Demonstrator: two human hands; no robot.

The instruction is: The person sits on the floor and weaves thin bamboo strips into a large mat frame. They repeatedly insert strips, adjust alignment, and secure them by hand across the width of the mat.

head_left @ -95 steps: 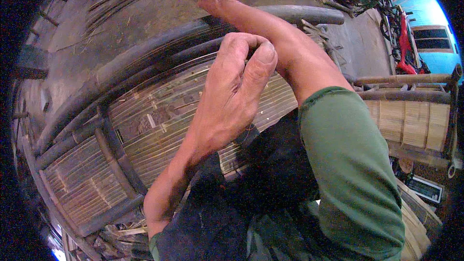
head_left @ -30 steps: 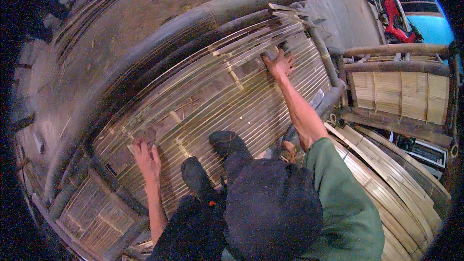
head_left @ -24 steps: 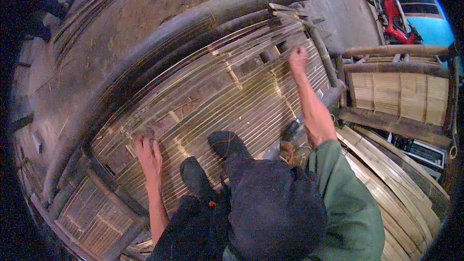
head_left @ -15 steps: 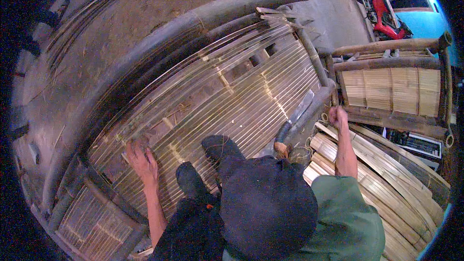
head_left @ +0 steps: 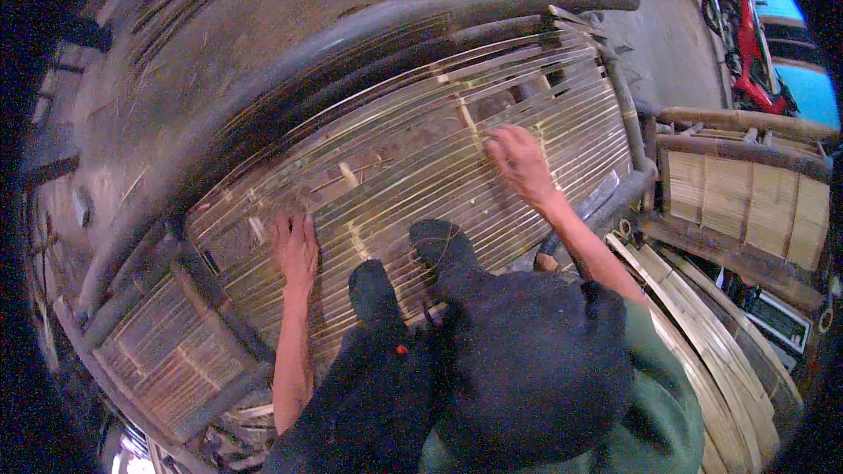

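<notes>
Beneath me lies a bamboo bench frame with a seat of thin split-bamboo slats (head_left: pixel 413 184). My left hand (head_left: pixel 296 250) rests on the left part of the slats, fingers stretched out beside a gap in the rows. My right hand (head_left: pixel 520 165) is over the slats right of the middle, fingers bent and a little apart at the edge of that gap; I see nothing held in it. Pale cross strips (head_left: pixel 349 175) show in the gap. Partly behind my right forearm lies a large knife (head_left: pixel 601 199) on the slats.
A thick bamboo pole (head_left: pixel 386 22) bounds the far side. Split bamboo strips (head_left: pixel 702 333) are piled at the right, by another bamboo piece with a slatted panel (head_left: pixel 746 197). My dark-covered feet (head_left: pixel 376 290) are on the slats. A red motorcycle (head_left: pixel 752 61) stands at far right.
My right hand has swung left from above the strip pile onto the slats, its fist loosening. My left hand stays at the slats. The view has shifted, moving the scene rightward.
</notes>
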